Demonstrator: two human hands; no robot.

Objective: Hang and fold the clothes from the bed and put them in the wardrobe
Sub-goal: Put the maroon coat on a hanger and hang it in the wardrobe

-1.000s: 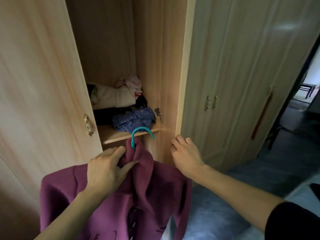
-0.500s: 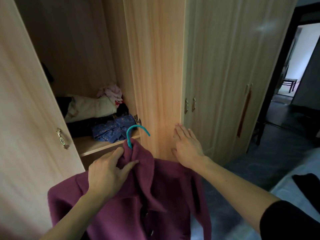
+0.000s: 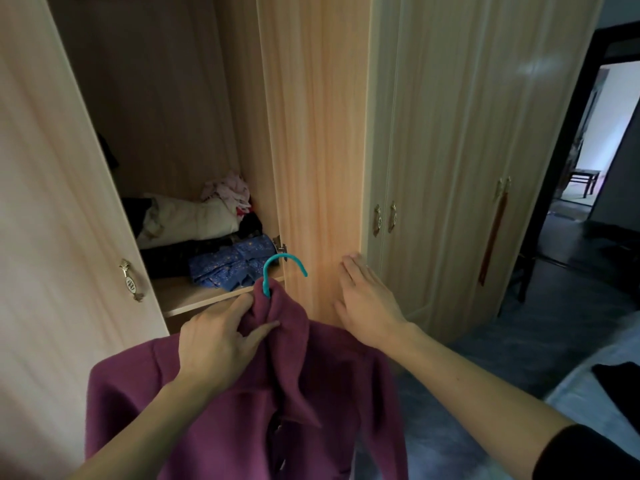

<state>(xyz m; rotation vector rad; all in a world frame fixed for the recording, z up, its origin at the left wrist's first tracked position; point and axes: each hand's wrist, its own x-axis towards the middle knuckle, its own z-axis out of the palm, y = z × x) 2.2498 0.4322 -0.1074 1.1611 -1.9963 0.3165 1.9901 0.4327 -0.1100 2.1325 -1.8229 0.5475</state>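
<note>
Holding: your left grip (image 3: pixel 214 344) is clamped on the collar of the coat (image 3: pixel 329 393), just under the teal hook (image 3: pixel 278 268) of its hanger.
Bracing: your right grip (image 3: pixel 369 306) lies flat, fingers straight, against the open door (image 3: pixel 311 133); it pinches nothing.
Coat: it hangs in front of the wardrobe (image 3: pixel 156 98), below the front edge of the shelf (image 3: pixel 187 299), not yet inside.
Handling: it looks like soft, thick fleece and fairly light; expect it to sag, and to slide off the hanger shoulders if tilted.
Hold: take the hanger neck through the collar so the hook is free for a rail; no rail is in view.
Shelf: clothes (image 3: pixel 194 223) are piled on it.
</note>
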